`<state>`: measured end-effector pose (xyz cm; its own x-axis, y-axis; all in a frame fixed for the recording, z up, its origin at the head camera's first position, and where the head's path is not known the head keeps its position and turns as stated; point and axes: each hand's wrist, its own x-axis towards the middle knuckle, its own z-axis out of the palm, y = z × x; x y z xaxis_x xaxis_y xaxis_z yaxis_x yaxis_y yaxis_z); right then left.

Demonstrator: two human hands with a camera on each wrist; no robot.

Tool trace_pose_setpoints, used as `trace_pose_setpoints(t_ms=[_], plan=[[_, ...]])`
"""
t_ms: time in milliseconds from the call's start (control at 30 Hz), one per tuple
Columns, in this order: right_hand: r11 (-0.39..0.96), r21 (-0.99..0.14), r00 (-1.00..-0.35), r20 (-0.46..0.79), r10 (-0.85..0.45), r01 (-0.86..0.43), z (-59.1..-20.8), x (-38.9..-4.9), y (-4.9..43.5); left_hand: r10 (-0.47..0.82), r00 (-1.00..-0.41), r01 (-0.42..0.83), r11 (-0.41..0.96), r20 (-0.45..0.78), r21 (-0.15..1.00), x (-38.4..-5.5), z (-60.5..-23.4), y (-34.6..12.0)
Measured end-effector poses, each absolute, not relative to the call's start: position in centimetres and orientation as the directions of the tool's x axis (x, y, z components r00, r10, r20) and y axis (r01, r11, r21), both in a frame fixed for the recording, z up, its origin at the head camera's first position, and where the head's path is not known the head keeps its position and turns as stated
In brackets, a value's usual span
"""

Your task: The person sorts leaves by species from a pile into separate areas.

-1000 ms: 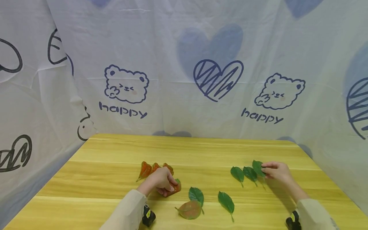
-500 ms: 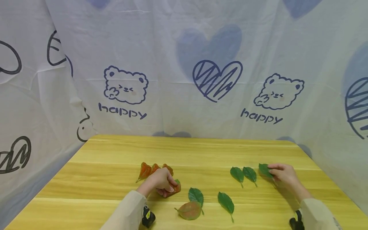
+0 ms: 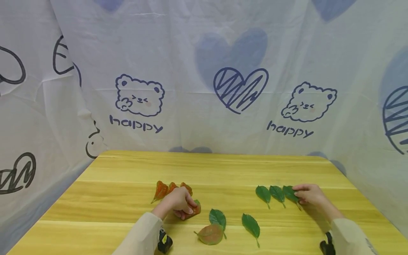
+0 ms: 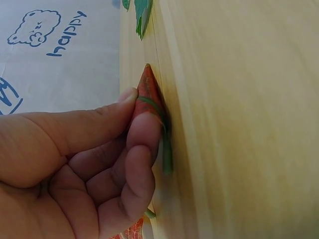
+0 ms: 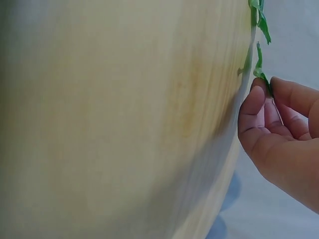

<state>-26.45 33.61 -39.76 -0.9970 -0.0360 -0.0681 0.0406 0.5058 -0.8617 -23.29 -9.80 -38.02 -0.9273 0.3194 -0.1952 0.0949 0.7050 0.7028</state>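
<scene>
- Bottom centre of the head view: a brownish-red leaf [image 3: 210, 234] lies over the lower part of a half-covered green leaf [image 3: 217, 216]; just right, a lone green leaf [image 3: 251, 225] lies apart. These three look left to be placed.
- Left of centre: the left hand [image 3: 182, 202] pinches a folded-looking red leaf [image 4: 148, 92] between thumb and fingers; the fingers hide much of it.
- Right of centre: the right hand [image 3: 310, 194] pinches the end green leaf [image 3: 289, 193]; whether it lies flat is hard to tell.
- Beside it, two green leaves [image 3: 276, 193] continue the row; at left, three red leaves [image 3: 160, 189] are partly covered by the hand. Colour grouping seems well along.
- Behind, a printed cloth [image 3: 191, 117] is cut off by the frame.
</scene>
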Motion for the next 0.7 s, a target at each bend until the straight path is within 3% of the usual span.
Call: trace_pose_setpoints(t_ms=[267, 500, 700], plan=[[0.518, -0.854, -0.996, -0.077, -0.038, 0.047, -40.2, -26.9, 33.9, 0.322, -0.926, 0.100, 0.708, -0.195, 0.699, -23.2, -37.9, -9.8], [0.462, -0.887, -0.993, -0.036, -0.114, -0.021, -41.3, -27.8, 35.1, 0.325, -0.926, 0.100, 0.705, -0.194, 0.702, -23.2, -38.0, -9.8], [0.645, -0.765, -1.000, 0.012, 0.011, -0.002, -39.6, -26.8, 33.4, 0.313, -0.929, 0.090, 0.709, -0.199, 0.699, -23.4, -38.1, -9.8]])
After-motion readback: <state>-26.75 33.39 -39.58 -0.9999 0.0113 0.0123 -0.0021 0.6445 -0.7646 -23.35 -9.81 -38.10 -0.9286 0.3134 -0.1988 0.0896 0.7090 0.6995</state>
